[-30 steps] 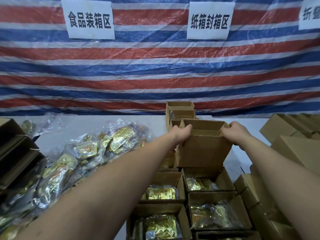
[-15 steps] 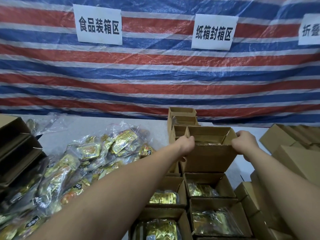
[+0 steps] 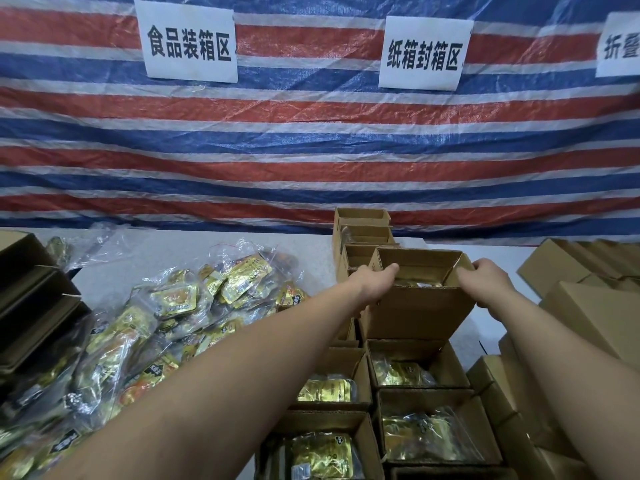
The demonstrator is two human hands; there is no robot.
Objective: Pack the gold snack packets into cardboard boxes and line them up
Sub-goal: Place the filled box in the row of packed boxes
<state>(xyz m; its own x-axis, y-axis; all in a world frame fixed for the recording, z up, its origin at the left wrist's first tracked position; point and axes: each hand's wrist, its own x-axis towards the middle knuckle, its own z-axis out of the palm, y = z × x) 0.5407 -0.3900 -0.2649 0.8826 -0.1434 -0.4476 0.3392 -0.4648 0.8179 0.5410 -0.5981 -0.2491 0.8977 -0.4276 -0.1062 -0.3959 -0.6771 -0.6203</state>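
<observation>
Head view: both arms reach forward over a desk [image 3: 180,251]. The left hand [image 3: 375,284] and right hand [image 3: 485,282] grip opposite top edges of an open cardboard box [image 3: 415,313] with gold packets inside, held at the far end of a row of filled boxes [image 3: 426,434]. Loose gold snack packets [image 3: 166,313] lie heaped to the left. The step appears to be lining up; next, setting the box down flush with its neighbours.

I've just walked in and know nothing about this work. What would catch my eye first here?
Probably the striped tarp hung across the back with white paper signs. Then the heap of gold snack packets on the left. In the middle, the left hand and right hand hold an open cardboard box beyond a row of filled boxes.
</observation>
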